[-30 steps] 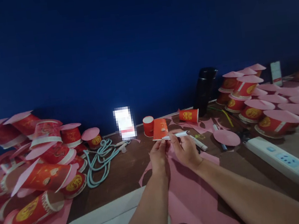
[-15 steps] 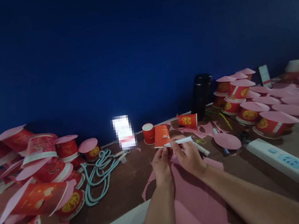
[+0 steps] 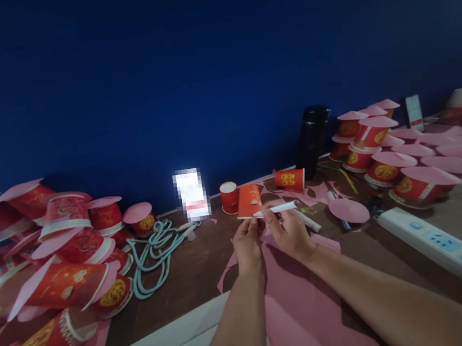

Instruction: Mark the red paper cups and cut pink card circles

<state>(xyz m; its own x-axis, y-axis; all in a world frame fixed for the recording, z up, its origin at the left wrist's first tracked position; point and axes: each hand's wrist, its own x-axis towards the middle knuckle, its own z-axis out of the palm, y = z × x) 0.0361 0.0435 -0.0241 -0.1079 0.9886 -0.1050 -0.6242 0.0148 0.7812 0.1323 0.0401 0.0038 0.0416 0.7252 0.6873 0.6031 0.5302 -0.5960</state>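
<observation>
My left hand is closed at the near rim of an orange-red paper cup, which lies with its rim toward me. In my right hand is a white pen-like marker, its tip pointing left at the cup's near edge. Whether the tip touches the cup I cannot tell. Just behind stand a red paper cup and another red cup on its side. Beneath my forearms spreads pink paper with cut-out curves.
Cups with pink paper discs pile up at the left and right. A pale blue cable, a lit screen, a black flask and a white power strip lie or stand around. A blue wall rises behind.
The view has tilted slightly, so most things appear a little higher. Both hands keep their grip on the cup and marker, with little visible movement.
</observation>
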